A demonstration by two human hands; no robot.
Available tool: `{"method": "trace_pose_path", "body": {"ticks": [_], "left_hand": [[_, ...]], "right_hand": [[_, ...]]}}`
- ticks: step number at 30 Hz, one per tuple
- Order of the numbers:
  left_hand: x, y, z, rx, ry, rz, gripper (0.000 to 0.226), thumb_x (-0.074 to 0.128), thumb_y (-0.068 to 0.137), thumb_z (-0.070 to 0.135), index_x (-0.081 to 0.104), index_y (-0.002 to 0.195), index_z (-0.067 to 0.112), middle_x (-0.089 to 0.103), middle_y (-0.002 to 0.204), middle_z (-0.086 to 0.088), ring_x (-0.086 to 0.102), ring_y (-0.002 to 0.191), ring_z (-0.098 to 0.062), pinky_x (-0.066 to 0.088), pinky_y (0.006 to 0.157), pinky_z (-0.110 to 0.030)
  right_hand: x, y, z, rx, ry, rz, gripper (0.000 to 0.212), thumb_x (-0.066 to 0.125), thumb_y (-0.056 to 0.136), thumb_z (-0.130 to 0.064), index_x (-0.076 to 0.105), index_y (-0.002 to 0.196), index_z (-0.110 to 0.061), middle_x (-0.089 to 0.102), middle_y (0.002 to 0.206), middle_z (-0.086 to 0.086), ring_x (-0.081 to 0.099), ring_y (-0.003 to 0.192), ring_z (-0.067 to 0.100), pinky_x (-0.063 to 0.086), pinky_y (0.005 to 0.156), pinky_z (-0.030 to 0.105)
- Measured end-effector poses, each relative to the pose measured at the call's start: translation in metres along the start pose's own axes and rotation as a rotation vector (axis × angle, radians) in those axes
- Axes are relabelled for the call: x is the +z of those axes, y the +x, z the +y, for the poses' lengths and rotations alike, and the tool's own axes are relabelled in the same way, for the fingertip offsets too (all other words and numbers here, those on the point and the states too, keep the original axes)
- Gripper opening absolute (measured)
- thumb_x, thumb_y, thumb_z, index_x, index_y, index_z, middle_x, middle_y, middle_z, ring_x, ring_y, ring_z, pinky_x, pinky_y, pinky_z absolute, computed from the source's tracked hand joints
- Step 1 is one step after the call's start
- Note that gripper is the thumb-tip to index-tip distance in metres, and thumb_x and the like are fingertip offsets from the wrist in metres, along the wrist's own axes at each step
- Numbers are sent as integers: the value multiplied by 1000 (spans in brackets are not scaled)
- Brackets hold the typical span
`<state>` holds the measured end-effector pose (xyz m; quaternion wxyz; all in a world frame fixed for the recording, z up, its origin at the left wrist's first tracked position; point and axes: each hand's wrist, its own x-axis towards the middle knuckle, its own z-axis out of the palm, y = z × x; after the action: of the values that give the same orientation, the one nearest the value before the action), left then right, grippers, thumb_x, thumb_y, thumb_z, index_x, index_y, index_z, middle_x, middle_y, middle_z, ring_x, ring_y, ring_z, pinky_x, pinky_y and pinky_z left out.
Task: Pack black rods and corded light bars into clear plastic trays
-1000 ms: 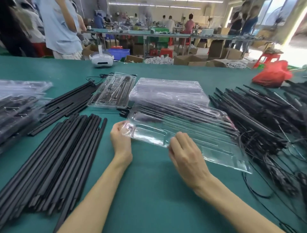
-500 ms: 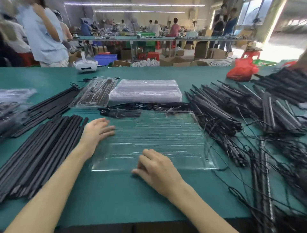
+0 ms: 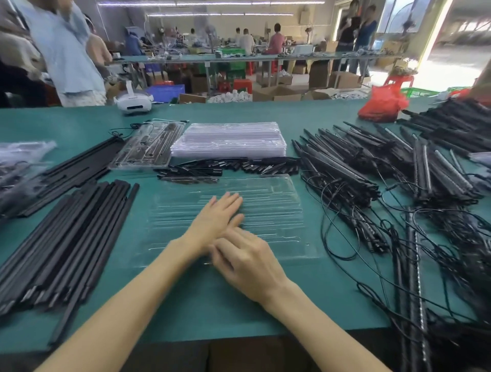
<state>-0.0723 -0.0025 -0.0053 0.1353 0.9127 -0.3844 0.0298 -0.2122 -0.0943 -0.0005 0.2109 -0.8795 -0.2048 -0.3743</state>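
light: bright, even, indoors | source: ceiling tube lights far overhead, blown-out daylight through doorway at far right | shadows: faint, soft on table | glare: pale sheen on clear tray | blur: smeared right hand, soft background | edges: wide-angle bowing

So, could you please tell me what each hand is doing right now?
Left hand: open, fingers straight, flat on the clear tray.
Right hand: open, fingers loosely bent, holding nothing visible.
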Motion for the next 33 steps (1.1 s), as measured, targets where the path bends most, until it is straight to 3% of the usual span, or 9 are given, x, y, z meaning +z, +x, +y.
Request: {"method": "trace_pose_path", "body": {"ticks": [4, 9, 13, 19, 23, 27, 33], "left_hand": [[10, -10, -13, 60, 192, -69, 62, 28, 108, 31, -3, 161, 19, -10, 168, 6, -13, 154, -11, -9, 123, -31], [8, -16, -12, 5, 139, -87, 57, 20, 109, 33, 1, 161, 23, -6, 168, 11, -9, 153, -5, -8, 123, -29], [6, -15, -13, -15, 92, -82, 55, 17, 109, 34, 5, 161, 26, -1, 168, 13, -5, 153, -3, -7, 122, -26], [11, -14, -16, -12, 114, -62, 57, 15, 107, 42, 4, 161, 27, -1, 168, 13, -5, 153, -3, -5, 124, -30], [11, -16, -15, -20, 103, -48, 58, 21, 107, 43, 6, 161, 28, 1, 168, 14, -4, 153, -2, -5, 124, -30], [8, -16, -14, -36, 98, -50, 57, 22, 107, 43, 7, 161, 29, 2, 167, 15, -3, 153, -2, -5, 124, -30], [5, -18, -11, -43, 93, -48, 56, 25, 108, 42, 10, 161, 29, 5, 167, 15, 0, 153, -2, -4, 124, -29]], "right_hand": [[2, 3, 8, 228, -85, 41, 22, 52, 102, -14, 69, 93, -4, 68, 94, 8, 61, 89, 27, 52, 80, 41], [9, 2, 12, 329, -173, -197, 27, 41, 103, -17, 64, 114, -8, 62, 122, 6, 54, 115, 23, 43, 101, 34], [9, 3, 12, 383, -181, -325, 28, 38, 102, -19, 57, 121, -11, 59, 125, 3, 53, 110, 22, 40, 100, 32], [-4, 4, 16, 456, -147, -383, 25, 44, 102, -22, 53, 124, -13, 55, 128, 0, 48, 117, 20, 43, 96, 31], [-13, 12, 46, 492, -376, -477, 54, 40, 105, -45, 37, 147, -11, 39, 154, 6, 30, 143, 25, 26, 118, 39], [-18, 6, 68, 594, -345, -588, 67, 25, 107, -50, 13, 159, -8, 10, 168, 8, 4, 155, 23, 5, 126, 46], [-10, -2, 68, 595, -340, -516, 64, 22, 108, -45, 12, 159, -8, 12, 167, 9, 4, 155, 23, 6, 126, 44]]}}
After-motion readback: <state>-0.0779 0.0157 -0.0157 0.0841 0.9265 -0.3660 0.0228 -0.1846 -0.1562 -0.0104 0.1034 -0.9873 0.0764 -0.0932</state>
